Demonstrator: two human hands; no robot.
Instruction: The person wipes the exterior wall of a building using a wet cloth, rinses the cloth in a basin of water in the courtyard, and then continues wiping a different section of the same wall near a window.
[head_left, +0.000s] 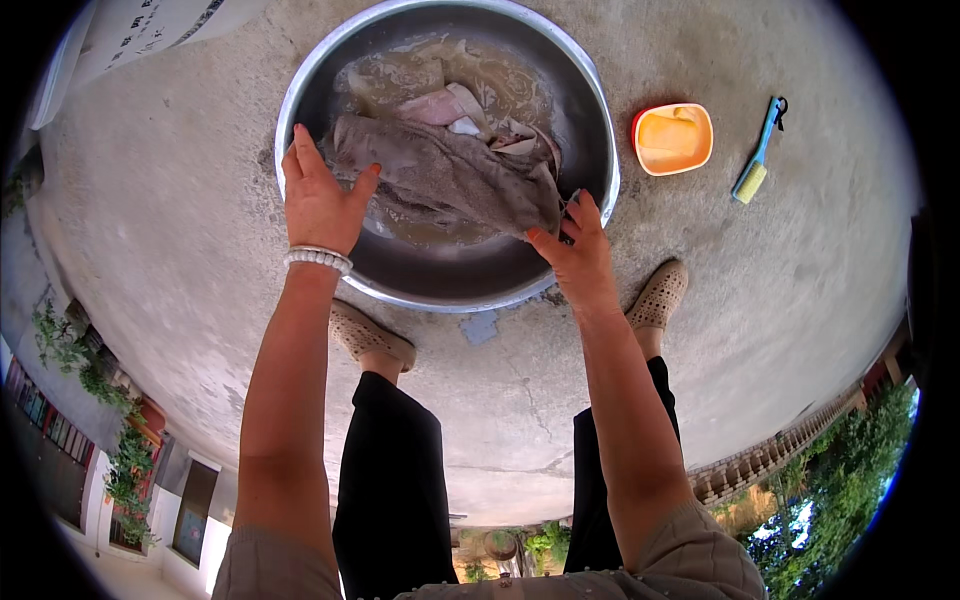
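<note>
A wide metal basin stands on the ground before me, holding murky, sudsy water. In it lies a soaked grey-brown cloth, stretched across the middle. Behind that cloth, a pinkish piece of fabric with white parts sticks out of the water. My left hand, with a pale beaded bracelet at the wrist, is over the basin's left side, fingers spread and thumb over the cloth. At the cloth's right end, my right hand has its thumb against the edge and its fingers curled; whether it grips is unclear.
Right of the basin sits an orange and white plastic container with a yellow-orange block in it, perhaps soap. Farther right lies a blue-handled scrub brush. My shoes flank the basin's near side on the concrete ground.
</note>
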